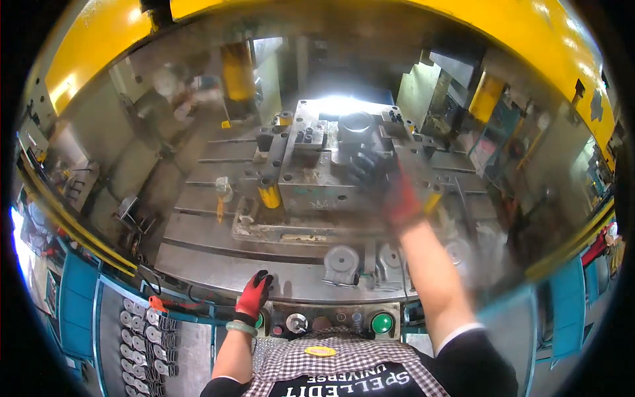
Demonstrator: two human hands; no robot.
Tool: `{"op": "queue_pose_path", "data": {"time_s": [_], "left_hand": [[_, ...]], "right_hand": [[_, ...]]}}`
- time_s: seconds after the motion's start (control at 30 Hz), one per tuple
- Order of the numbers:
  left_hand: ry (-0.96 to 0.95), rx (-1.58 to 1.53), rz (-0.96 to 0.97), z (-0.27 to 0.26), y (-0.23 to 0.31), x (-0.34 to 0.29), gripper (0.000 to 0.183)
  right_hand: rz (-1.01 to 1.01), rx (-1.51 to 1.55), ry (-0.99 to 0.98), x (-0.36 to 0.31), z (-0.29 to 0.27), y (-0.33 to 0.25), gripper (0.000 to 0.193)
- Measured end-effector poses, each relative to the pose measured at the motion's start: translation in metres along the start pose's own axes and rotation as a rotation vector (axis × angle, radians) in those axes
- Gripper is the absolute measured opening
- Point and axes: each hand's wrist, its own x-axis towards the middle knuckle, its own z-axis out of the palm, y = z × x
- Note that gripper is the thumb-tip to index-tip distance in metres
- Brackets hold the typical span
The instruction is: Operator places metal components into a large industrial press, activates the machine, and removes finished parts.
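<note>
My right hand (387, 185), in a red and black glove, reaches over the press die (307, 175) and is smeared by motion. Whether its fingers hold anything cannot be made out. Just beyond them a round metal piece (357, 123) sits on top of the die, under bright glare. My left hand (254, 295), gloved alike, is by the front edge of the press bed (198, 235), fingers curled with nothing visible in them. Between my arms, a formed metal part with a round face (341, 263) stands on that edge, and a similar metal part (390, 259) is beside my right forearm.
A panel with a green button (381, 323) lies below the bed, close to my body. Stacked metal parts (142, 344) fill part of a blue-framed tray at lower left. Yellow guide posts (269, 193) flank the die, and the yellow press frame (463, 16) arches overhead.
</note>
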Motion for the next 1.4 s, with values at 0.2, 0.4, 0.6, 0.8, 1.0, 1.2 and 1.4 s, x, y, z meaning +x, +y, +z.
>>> {"op": "queue_pose_path", "data": {"time_s": [0.2,0.4,0.6,0.8,1.0,1.2,1.4], "left_hand": [[-0.077,0.336,-0.085,-0.056,-0.056,-0.007,0.036],[-0.101,0.337,0.093,-0.005,-0.015,-0.006,0.034],[-0.034,0.442,0.116,-0.017,-0.017,-0.044,0.04],[-0.011,0.63,-0.16,-0.047,-0.023,-0.076,0.047],[0.029,1.175,-0.073,-0.047,-0.093,-0.078,0.069],[-0.061,1.262,-0.298,-0.022,-0.074,-0.076,0.065],[-0.06,1.341,-0.318,-0.019,-0.09,-0.079,0.067]], "right_hand": [[-0.064,-1.303,0.149,-0.098,-0.029,0.009,0.045],[-0.383,-2.332,0.097,-0.003,0.017,-0.013,0.052],[0.014,-2.265,0.274,0.035,-0.017,-0.031,0.057],[-0.499,-1.945,-0.082,-0.083,-0.019,0.003,0.031],[0.519,-1.75,-0.383,-0.269,-0.077,0.078,0.043],[0.68,-2.059,-0.454,-0.342,-0.119,0.11,0.048],[0.695,-2.038,-0.457,-0.347,-0.134,0.121,0.052]]}}
